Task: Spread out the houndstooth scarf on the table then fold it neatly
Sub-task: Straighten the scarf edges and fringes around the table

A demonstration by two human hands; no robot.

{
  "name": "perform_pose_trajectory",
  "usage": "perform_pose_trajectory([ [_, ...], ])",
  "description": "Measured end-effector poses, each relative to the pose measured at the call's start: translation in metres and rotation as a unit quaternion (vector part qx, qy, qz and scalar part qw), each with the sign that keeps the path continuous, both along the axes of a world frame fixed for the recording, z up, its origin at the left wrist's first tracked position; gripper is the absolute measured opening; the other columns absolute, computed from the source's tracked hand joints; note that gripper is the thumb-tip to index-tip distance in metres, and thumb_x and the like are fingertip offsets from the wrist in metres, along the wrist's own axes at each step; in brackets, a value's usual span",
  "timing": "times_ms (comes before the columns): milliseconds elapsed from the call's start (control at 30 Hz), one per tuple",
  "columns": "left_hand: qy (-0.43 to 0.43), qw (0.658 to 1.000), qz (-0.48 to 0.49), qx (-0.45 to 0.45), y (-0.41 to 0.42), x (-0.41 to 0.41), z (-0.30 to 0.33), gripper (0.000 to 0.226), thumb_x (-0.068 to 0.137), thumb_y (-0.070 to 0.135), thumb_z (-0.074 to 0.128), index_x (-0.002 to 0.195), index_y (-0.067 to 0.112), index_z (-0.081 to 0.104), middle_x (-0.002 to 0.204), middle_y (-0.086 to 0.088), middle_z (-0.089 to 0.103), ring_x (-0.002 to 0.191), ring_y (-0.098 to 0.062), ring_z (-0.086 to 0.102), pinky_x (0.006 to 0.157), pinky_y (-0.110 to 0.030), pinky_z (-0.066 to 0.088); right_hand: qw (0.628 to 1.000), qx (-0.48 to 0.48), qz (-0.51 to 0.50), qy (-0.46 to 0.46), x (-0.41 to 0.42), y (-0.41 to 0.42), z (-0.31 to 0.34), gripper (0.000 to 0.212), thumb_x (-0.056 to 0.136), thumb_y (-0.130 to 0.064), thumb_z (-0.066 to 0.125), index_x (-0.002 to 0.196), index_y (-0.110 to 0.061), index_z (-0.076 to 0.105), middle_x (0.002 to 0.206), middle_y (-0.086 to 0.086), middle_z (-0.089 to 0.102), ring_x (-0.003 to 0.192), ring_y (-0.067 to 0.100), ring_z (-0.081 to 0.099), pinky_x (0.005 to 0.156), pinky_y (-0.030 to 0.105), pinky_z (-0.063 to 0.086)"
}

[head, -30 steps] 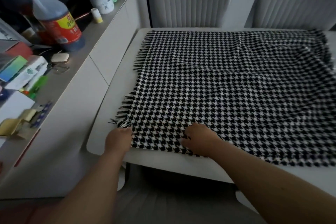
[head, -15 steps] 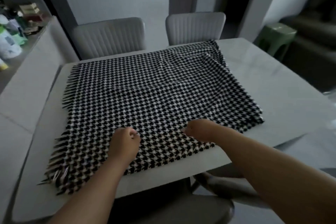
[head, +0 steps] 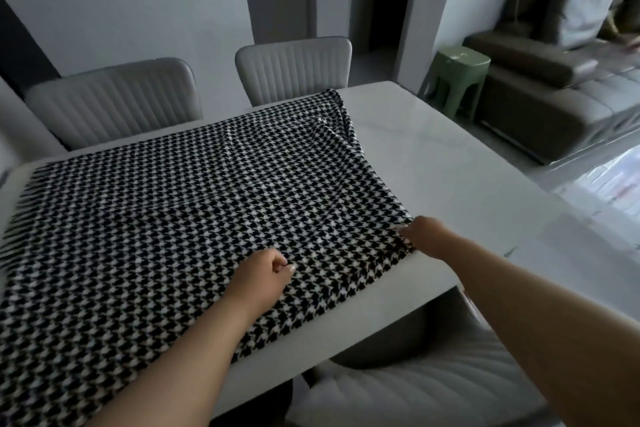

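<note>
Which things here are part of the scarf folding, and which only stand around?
Part of the job: houndstooth scarf, table, left hand, right hand.

Standing around: two grey chairs, green stool, sofa.

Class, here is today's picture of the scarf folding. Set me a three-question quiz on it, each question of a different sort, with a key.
1. True or false: the houndstooth scarf lies spread on the table.
2. Which hand holds the scarf's near right corner?
   A left
   B right
3. Fill in: the scarf's fringe runs along its ____ edge.

Key: 1 true; 2 B; 3 left. The left hand rests curled on the cloth; whether it pinches is unclear.
</note>
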State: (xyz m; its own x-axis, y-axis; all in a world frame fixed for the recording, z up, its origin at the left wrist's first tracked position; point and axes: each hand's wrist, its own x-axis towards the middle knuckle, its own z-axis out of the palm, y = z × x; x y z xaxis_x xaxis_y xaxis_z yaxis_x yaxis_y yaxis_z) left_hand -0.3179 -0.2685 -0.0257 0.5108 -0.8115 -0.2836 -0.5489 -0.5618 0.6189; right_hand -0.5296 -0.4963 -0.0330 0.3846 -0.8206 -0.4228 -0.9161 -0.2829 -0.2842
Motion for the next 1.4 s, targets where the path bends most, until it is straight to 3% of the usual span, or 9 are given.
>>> perform_pose_trajectory([
  [300,0.114,0.99,0.086,0.003,-0.107,-0.076,-0.012,0.034,0.096,0.054,0.04,0.101,0.025,0.057,0.091,0.006,0.058,0.08,-0.011,0.055,0.062,-0.026,0.04,0.98,0.117,-0.132,-0.094,-0.006,-0.072,-0.043,0.047,0.085,-0.046,0.064,0.062,-0.01,0.044,0.065,0.005,0.052,0.058,0.019,0.05,0.053,0.026,0.039],
  [400,0.109,0.986,0.124,-0.013,-0.113,-0.086,-0.021,0.038,0.097,0.056,0.035,0.097,0.023,0.054,0.088,0.005,0.057,0.076,-0.009,0.051,0.062,-0.026,0.038,0.977,0.111,-0.082,-0.161,0.016,-0.066,-0.049,0.032,0.083,-0.032,0.068,0.064,-0.013,0.052,0.074,0.008,0.064,0.068,0.024,0.062,0.067,0.033,0.055],
  [567,0.138,0.974,0.171,-0.06,-0.11,-0.089,-0.039,0.043,0.099,0.052,0.027,0.101,0.017,0.052,0.09,0.011,0.048,0.085,-0.008,0.046,0.068,-0.02,0.036,0.945,0.096,0.154,-0.272,0.039,-0.031,-0.042,0.036,0.093,-0.041,0.053,0.065,-0.018,0.048,0.064,-0.004,0.045,0.063,0.015,0.045,0.06,0.031,0.04],
  [833,0.162,0.981,0.091,-0.055,-0.102,-0.092,-0.058,0.031,0.1,0.048,0.024,0.099,0.028,0.048,0.085,0.021,0.043,0.076,0.01,0.039,0.069,-0.009,0.032,0.923,-0.078,0.341,-0.16,0.034,-0.042,-0.063,0.045,0.091,-0.058,0.034,0.12,-0.033,0.057,0.142,-0.009,0.041,0.131,0.017,0.033,0.108,0.035,0.026],
  [967,0.144,0.985,0.065,-0.06,-0.097,-0.089,-0.067,0.027,0.1,0.048,0.025,0.089,0.033,0.044,0.082,0.02,0.038,0.072,0.008,0.036,0.073,-0.016,0.037,0.915,-0.132,0.38,-0.021,0.038,-0.054,-0.053,0.06,0.09,-0.066,0.015,0.12,-0.036,0.058,0.123,-0.007,0.06,0.124,0.017,0.041,0.103,0.037,0.023],
  [1100,0.1,0.991,0.058,-0.067,-0.097,-0.09,-0.073,0.038,0.096,0.054,0.024,0.081,0.029,0.048,0.082,0.012,0.048,0.075,-0.006,0.046,0.074,-0.027,0.044,0.963,-0.156,0.163,0.146,0.005,-0.085,-0.032,0.082,0.093,-0.064,0.004,0.1,-0.017,0.071,0.113,0.007,0.065,0.121,0.024,0.046,0.108,0.04,0.021],
  [1233,0.01,0.996,0.024,-0.087,-0.101,-0.09,-0.079,0.046,0.094,0.055,0.022,0.066,0.024,0.041,0.069,0.006,0.045,0.067,-0.011,0.045,0.062,-0.029,0.037,0.952,-0.208,0.223,-0.04,0.013,-0.076,-0.029,0.07,0.09,-0.064,0.01,0.081,-0.021,0.065,0.096,0.003,0.062,0.102,0.023,0.056,0.09,0.038,0.044],
  [1333,-0.025,0.996,0.01,-0.082,-0.102,-0.089,-0.086,0.042,0.093,0.054,0.02,0.066,0.028,0.039,0.074,0.008,0.047,0.076,-0.01,0.046,0.073,-0.03,0.041,0.941,-0.062,0.333,0.003,0.022,-0.063,-0.045,0.056,0.094,-0.061,0.02,0.13,-0.03,0.05,0.14,0.002,0.046,0.13,0.025,0.043,0.101,0.044,0.041],
  [1400,-0.033,0.997,-0.001,-0.072,-0.1,-0.089,-0.092,0.044,0.092,0.056,0.019,0.074,0.029,0.048,0.086,0.01,0.052,0.089,-0.01,0.048,0.086,-0.031,0.043,0.964,-0.056,0.235,0.112,0.007,-0.073,-0.049,0.065,0.094,-0.063,0.015,0.142,-0.025,0.036,0.149,0.008,0.036,0.133,0.03,0.039,0.101,0.046,0.04],
])
